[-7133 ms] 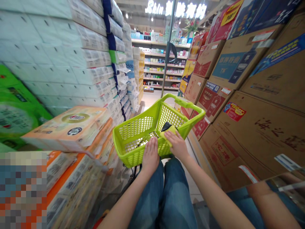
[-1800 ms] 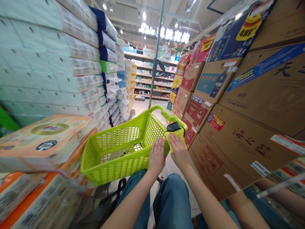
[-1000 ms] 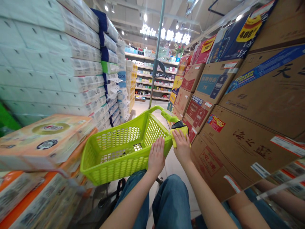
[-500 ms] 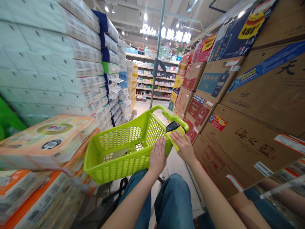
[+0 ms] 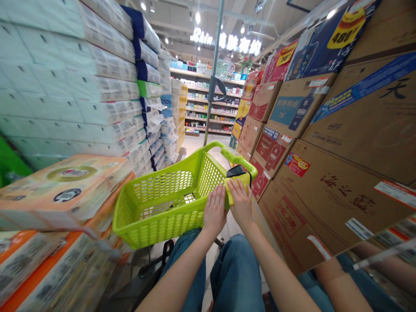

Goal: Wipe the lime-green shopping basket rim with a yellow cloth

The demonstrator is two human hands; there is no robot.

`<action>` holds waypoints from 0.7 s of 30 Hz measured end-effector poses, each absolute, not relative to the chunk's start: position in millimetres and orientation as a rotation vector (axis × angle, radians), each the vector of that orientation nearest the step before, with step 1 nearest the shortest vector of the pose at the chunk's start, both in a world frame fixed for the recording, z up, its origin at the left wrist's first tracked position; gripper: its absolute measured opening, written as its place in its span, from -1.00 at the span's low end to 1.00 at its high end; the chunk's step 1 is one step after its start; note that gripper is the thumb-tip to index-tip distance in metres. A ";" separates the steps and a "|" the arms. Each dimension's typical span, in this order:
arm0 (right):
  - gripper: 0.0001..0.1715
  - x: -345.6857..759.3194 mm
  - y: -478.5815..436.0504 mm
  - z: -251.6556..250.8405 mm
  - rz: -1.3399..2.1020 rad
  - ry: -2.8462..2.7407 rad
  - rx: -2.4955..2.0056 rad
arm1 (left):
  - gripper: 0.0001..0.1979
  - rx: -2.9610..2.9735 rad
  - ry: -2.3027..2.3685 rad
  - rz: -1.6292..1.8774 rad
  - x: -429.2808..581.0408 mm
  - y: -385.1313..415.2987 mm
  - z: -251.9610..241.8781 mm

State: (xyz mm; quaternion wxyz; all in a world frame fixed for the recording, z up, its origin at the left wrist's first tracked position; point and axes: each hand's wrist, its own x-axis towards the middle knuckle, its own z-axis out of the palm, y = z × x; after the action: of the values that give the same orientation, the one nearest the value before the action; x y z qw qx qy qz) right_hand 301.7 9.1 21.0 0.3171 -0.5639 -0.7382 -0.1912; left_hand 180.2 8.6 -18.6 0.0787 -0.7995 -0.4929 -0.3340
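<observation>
A lime-green plastic shopping cart basket (image 5: 159, 229) with perforated walls stands in front of my knees. My left hand (image 5: 215, 212) lies against its near side by the right corner, fingers stretched out and fingertips at the rim. Beside it, my right hand (image 5: 241, 201) holds a folded yellow cloth (image 5: 230, 193) with a dark grey side, pressing it to the basket's end below the green handle (image 5: 238, 160). The fingers lie over the cloth, and the palm side is hidden.
Stacked tissue packs (image 5: 65, 78) rise on the left, with an orange tissue pack (image 5: 61, 182) close to the basket. Cardboard cartons (image 5: 344, 173) line the right. A metal pole (image 5: 215, 56) stands behind the cart, and stocked shelves (image 5: 211, 97) are at the back.
My right hand has moved slightly left along the basket's end with the cloth, closer to my left hand. My left hand stays in nearly the same place.
</observation>
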 end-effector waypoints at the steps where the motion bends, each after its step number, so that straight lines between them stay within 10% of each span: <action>1: -0.19 297.1 6.9 19.9 -0.493 -1.958 -1.484 | -0.17 -2.389 -1.479 -0.994 180.3 9.0 -19.1; 21: -0.17 335.4 21.5 32.7 -0.535 -1.803 -1.604 | -0.16 -2.388 -1.484 -0.951 180.1 8.0 -17.6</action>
State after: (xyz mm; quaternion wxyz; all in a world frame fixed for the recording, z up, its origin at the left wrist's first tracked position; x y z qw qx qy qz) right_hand 335.4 21.5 32.7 0.3287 -0.6128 -0.6890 -0.2044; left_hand 180.1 8.0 -17.6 0.0865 -0.8015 -0.4982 -0.3192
